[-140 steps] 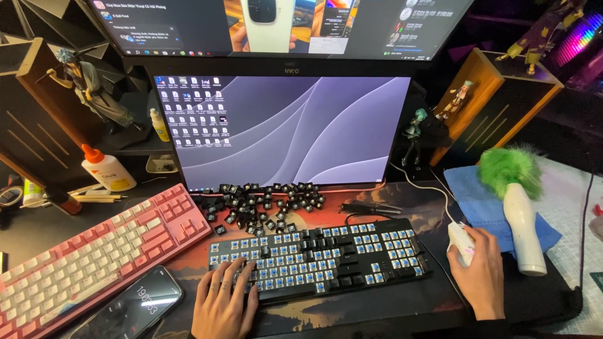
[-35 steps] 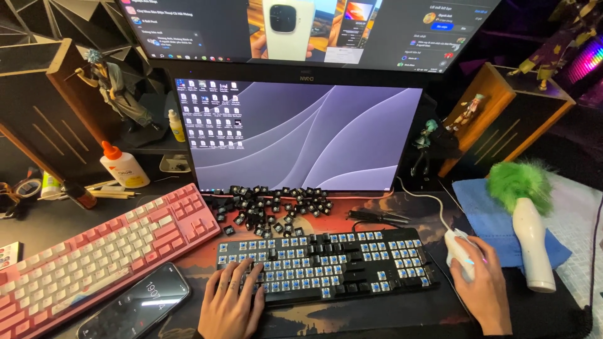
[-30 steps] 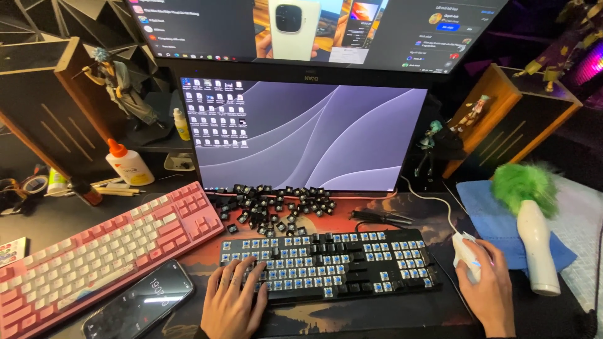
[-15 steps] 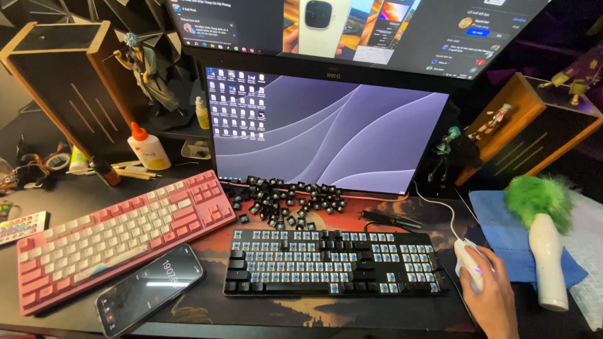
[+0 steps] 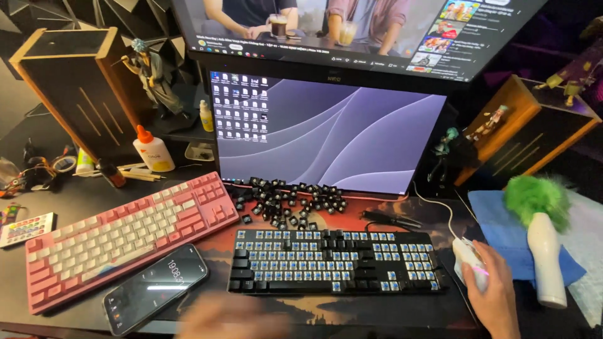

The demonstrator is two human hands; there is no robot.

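The right hand reaches up from the lower right edge, palm down, its fingers together and curved over the rear of the white mouse, touching it. The mouse lies at about 3 o'clock from the black keyboard, just beside its right end, with a thin cable running up toward the monitor. The left hand is only a blurred shape at the bottom edge, at 7 o'clock from the black keyboard and apart from it; I cannot tell how its fingers are set. A heap of loose black keycaps lies at 12 o'clock from that keyboard. A pink keyboard sits at its 9 o'clock, with a phone just beside it. A white brush with green bristles lies on a blue cloth at 2 o'clock from the right hand
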